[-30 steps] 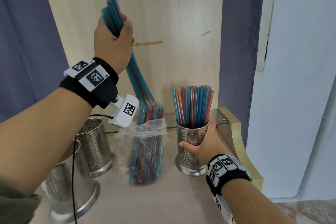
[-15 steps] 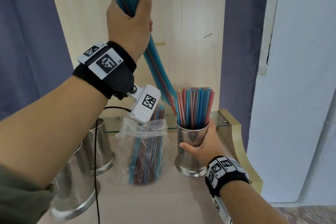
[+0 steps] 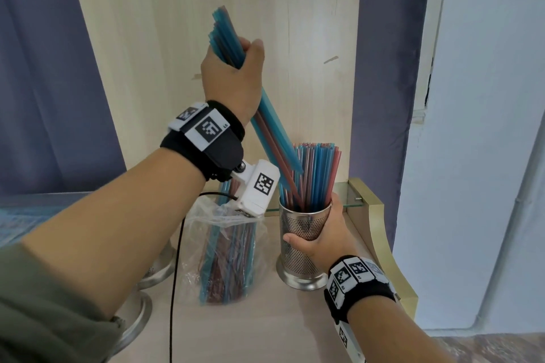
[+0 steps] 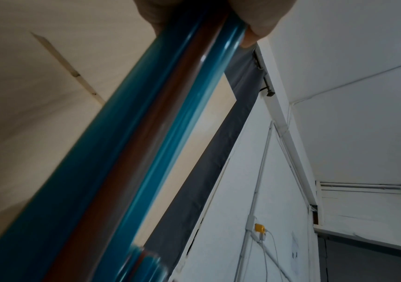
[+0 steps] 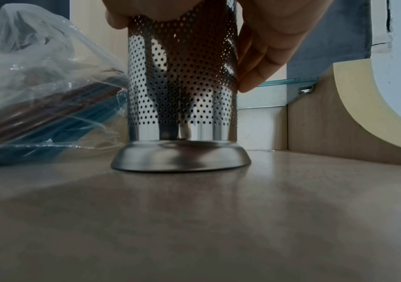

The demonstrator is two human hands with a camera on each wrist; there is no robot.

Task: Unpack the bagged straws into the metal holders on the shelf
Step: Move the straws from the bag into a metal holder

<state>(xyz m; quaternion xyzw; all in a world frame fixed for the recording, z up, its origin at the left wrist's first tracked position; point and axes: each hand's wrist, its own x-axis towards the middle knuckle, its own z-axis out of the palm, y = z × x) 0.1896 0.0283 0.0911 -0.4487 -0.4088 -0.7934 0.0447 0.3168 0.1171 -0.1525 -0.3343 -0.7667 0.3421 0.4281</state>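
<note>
Straws [image 3: 267, 127], blue and red-brown, form a bundle gripped in the left hand [image 3: 233, 79], whose fingers curl tightly round its upper part; the bundle slants down to the right, and its lower ends have entered the mouth of the perforated metal holder [image 3: 303, 233] among the straws already standing upright there. The right hand [image 3: 326, 240] wraps the holder's wall, thumb in front and fingers [image 5: 257, 63] behind, while its flared base rests flat on the wooden shelf [image 3: 265, 324]. Just left of the holder, the clear plastic bag [image 3: 227, 256] lies open with more straws inside. Bases of two further metal holders [image 3: 138, 312] show at the left edge, mostly hidden behind the left forearm.
</note>
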